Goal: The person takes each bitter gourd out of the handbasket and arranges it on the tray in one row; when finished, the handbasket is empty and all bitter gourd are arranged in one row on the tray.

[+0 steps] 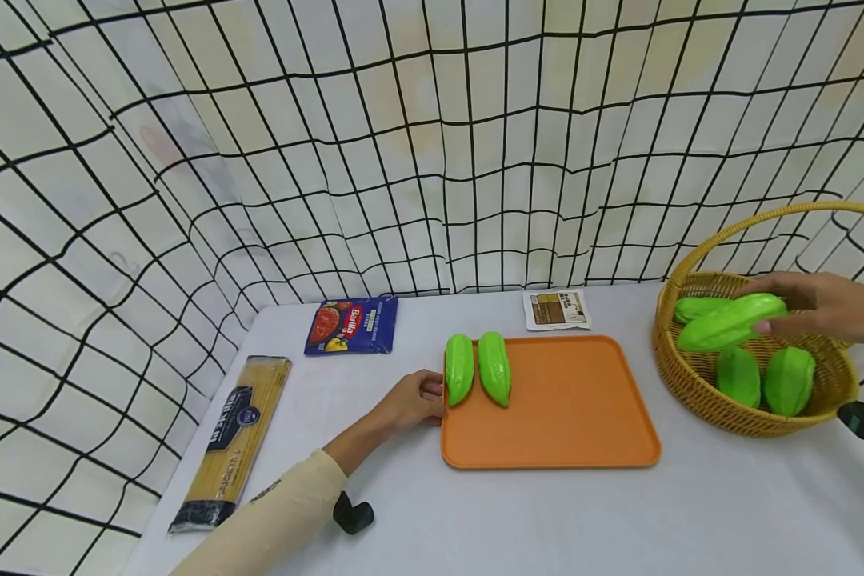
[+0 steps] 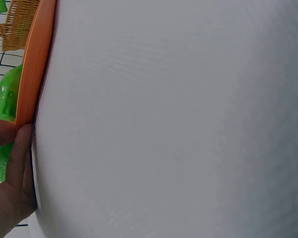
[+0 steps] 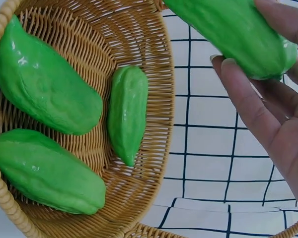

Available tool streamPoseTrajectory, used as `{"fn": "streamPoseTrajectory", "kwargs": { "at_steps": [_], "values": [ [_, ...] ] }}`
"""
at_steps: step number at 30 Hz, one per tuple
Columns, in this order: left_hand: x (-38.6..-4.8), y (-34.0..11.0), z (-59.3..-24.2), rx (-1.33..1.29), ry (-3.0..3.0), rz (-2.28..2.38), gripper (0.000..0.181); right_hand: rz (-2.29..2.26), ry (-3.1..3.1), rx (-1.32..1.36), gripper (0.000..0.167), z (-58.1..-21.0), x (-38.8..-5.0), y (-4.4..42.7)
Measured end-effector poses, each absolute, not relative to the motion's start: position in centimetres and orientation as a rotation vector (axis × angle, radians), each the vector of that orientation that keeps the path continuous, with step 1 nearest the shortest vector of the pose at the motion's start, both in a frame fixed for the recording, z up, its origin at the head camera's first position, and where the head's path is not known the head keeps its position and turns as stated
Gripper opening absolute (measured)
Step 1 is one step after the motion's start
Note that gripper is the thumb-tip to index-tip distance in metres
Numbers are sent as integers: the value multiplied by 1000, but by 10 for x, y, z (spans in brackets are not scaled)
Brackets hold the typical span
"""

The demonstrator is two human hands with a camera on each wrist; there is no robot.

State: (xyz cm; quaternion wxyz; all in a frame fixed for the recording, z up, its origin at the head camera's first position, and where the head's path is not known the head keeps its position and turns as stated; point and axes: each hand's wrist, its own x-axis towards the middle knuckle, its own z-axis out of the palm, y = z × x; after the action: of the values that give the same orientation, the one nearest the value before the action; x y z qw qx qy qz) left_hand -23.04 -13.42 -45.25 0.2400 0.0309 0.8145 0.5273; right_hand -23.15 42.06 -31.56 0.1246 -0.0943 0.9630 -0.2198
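My right hand (image 1: 828, 304) grips a glossy green gourd (image 1: 734, 322) with a ribbed skin, held above the wicker basket (image 1: 666, 360). In the right wrist view the thumb and fingers (image 3: 246, 94) are around one end of that gourd (image 3: 233, 34). Three more green gourds lie in the basket, one of them small and pointed (image 3: 128, 114). My left hand (image 1: 412, 400) pinches the left rim of the orange tray (image 1: 569, 400). The left wrist view shows thumb and fingers on either side of that rim (image 2: 32, 84). Two green gourds (image 1: 459, 370) lie side by side at the tray's left end.
A blue Barilla packet (image 1: 351, 326) lies at the back left. Nearer, a long pack of spaghetti (image 1: 234, 440) lies along the left side. Behind the tray is a small white and brown sachet (image 1: 557, 310). The basket's tall handle (image 1: 770, 212) arches over it.
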Motion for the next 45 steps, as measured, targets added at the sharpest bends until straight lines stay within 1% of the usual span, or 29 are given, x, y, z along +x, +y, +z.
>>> {"fn": "streamPoseTrajectory", "kwargs": {
  "at_steps": [8, 14, 21, 24, 27, 31, 37, 45],
  "values": [
    [-231, -135, -452, 76, 2232, 1448, 61, -736, 2866, -270, 58, -313, -227, 412],
    [-232, -135, -453, 76, 2242, 1439, 60, -781, 2858, -288, 59, -316, -227, 400],
    [-232, -135, -454, 70, 2243, 1445, 61, -983, 2771, -487, 50, -322, -225, 379],
    [-232, -135, -454, 72, 2243, 1443, 61, -1075, 2713, -545, 45, -325, -226, 366],
    [-231, -135, -454, 73, 2241, 1440, 62, -1072, 2684, -579, 42, -330, -227, 355],
    [-232, -134, -455, 79, 2235, 1448, 62, -1043, 2649, -593, 44, -336, -228, 343],
    [-232, -134, -456, 71, 2233, 1458, 61, -1155, 2565, -556, 49, -348, -232, 325],
    [-231, -134, -456, 73, 2231, 1454, 61, -1180, 2525, -567, 46, -362, -240, 304]
  ]
}}
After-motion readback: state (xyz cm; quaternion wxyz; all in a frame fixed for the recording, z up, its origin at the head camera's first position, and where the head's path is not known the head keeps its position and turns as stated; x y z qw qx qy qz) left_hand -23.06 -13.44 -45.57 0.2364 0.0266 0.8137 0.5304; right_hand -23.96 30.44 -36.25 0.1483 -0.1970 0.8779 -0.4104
